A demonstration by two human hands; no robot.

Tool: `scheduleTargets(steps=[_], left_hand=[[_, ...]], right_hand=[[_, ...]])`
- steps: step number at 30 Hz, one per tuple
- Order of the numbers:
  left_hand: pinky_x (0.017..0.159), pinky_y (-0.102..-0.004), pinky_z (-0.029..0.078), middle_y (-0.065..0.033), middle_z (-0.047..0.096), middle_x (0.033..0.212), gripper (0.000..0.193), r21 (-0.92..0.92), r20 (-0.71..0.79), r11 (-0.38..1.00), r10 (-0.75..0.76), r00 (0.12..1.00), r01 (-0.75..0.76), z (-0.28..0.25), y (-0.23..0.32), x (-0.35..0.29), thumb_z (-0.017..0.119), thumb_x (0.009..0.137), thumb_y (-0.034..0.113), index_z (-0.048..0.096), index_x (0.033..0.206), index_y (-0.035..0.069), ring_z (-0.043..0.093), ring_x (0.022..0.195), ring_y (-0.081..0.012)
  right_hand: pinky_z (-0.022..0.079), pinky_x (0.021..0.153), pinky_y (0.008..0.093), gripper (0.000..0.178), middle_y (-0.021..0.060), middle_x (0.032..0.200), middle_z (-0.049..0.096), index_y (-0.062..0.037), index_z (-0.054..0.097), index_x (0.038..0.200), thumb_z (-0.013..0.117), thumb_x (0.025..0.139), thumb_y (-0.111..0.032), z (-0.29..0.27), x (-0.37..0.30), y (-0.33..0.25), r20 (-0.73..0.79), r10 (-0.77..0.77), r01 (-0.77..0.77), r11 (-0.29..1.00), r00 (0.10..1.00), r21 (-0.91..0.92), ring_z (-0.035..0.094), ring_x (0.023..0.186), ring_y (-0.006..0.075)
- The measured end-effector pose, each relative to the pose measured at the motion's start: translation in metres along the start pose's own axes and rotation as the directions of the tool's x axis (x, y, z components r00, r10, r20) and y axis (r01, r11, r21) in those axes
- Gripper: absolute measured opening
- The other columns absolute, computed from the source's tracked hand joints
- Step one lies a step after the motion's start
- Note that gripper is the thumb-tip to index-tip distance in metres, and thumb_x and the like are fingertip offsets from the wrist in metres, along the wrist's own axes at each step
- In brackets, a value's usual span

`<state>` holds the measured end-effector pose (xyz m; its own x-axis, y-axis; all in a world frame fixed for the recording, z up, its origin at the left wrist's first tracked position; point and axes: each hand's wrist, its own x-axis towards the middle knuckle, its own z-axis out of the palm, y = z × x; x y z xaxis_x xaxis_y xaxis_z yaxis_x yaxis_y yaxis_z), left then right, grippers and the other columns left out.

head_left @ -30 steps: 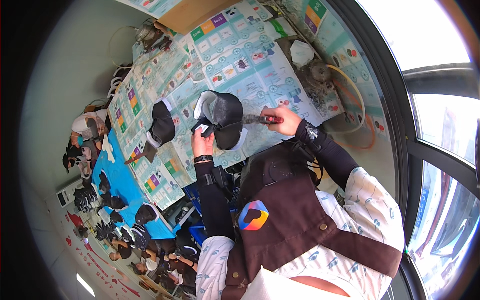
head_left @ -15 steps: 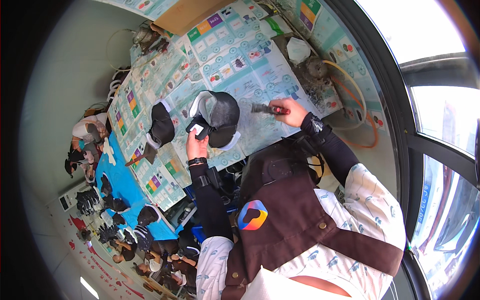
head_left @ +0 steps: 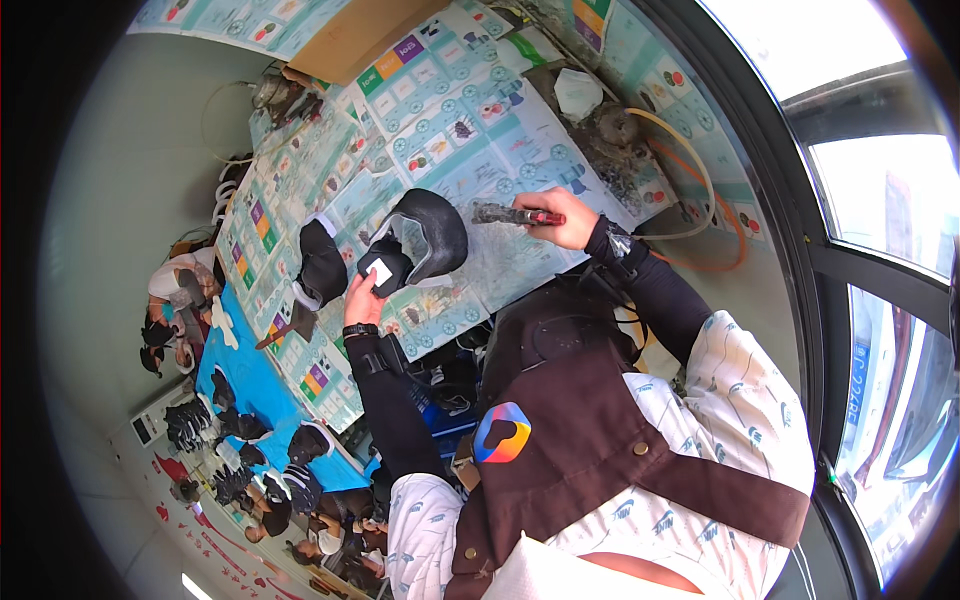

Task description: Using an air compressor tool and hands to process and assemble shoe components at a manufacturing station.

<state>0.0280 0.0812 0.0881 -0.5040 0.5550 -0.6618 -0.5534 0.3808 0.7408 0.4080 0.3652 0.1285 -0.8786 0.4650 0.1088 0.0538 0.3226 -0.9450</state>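
My left hand [head_left: 362, 302] is closed on the black padded end of a black shoe [head_left: 438, 225], beside a white square label. The shoe's opening shows a pale grey lining and it rests tilted on the table. In my right hand [head_left: 567, 220] is a brush-like tool [head_left: 500, 214] with a red and black handle; its grey end points left toward the shoe, apart from it. Left of the held shoe lies a second black shoe [head_left: 320, 262] with a white edge.
A printed sheet covers the table [head_left: 480, 150]. By its left edge lies a dark flat blade-like tool [head_left: 288, 328]. A cardboard box [head_left: 365, 35] stands at the back. Hoses [head_left: 700, 150] curve at the right. Shoes stand on a blue surface [head_left: 260, 370] at left, with people beyond.
The held shoe has turned, so its opening and label face more toward me. My left hand has shifted left with it. My right hand has moved slightly left with the tool.
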Motion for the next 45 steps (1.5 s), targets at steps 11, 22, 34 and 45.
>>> scheduleTargets(steps=[11, 22, 34, 45], left_hand=[[0.099, -0.0362, 0.054, -0.0079, 0.066, 0.126, 0.031, 0.026, 0.070, 0.998, 0.047, 0.996, -0.049, -0.009, 0.008, 0.001, 0.060, 0.103, 0.015, 0.058, 0.131, 0.002, 0.066, 0.112, -0.0202], [0.101, -0.0329, 0.048, -0.0061, 0.065, 0.128, 0.035, 0.168, 0.134, 0.972, 0.145, 0.980, -0.167, -0.013, 0.028, 0.025, 0.060, 0.103, 0.011, 0.056, 0.136, 0.000, 0.063, 0.115, -0.0175], [0.097, -0.0289, 0.047, -0.0055, 0.067, 0.117, 0.031, 0.834, 0.260, 0.402, 0.319, 0.911, -0.379, 0.016, 0.041, 0.036, 0.062, 0.100, 0.010, 0.059, 0.130, 0.000, 0.061, 0.107, -0.0131], [0.093, -0.0317, 0.049, -0.0088, 0.070, 0.110, 0.027, 0.779, 0.358, 0.436, 0.283, 0.890, -0.452, 0.049, 0.046, 0.017, 0.060, 0.098, 0.007, 0.061, 0.126, 0.005, 0.065, 0.103, -0.0177]], right_hand=[[0.046, 0.066, 0.0449, 0.022, 0.0171, 0.071, 0.061, -0.0045, 0.062, 0.094, 0.060, 0.072, -0.007, -0.007, -0.012, 0.009, 0.080, 0.063, -0.063, 0.998, 0.995, 0.005, 0.062, 0.072, 0.0409], [0.045, 0.065, 0.0488, 0.026, 0.0195, 0.073, 0.061, -0.0065, 0.062, 0.098, 0.059, 0.072, -0.006, -0.005, -0.009, 0.008, 0.250, -0.065, 0.106, 0.982, 0.966, -0.154, 0.063, 0.075, 0.0423], [0.046, 0.065, 0.0446, 0.028, 0.0185, 0.072, 0.059, -0.0022, 0.063, 0.099, 0.061, 0.072, -0.006, -0.007, 0.007, -0.006, 0.194, -0.001, 0.013, 0.998, 0.981, -0.061, 0.062, 0.070, 0.0388], [0.047, 0.066, 0.0503, 0.031, 0.0214, 0.077, 0.064, -0.0087, 0.066, 0.103, 0.058, 0.073, -0.008, -0.006, 0.018, -0.010, 0.322, 0.013, 0.021, 0.994, 0.946, -0.104, 0.063, 0.076, 0.0439]])
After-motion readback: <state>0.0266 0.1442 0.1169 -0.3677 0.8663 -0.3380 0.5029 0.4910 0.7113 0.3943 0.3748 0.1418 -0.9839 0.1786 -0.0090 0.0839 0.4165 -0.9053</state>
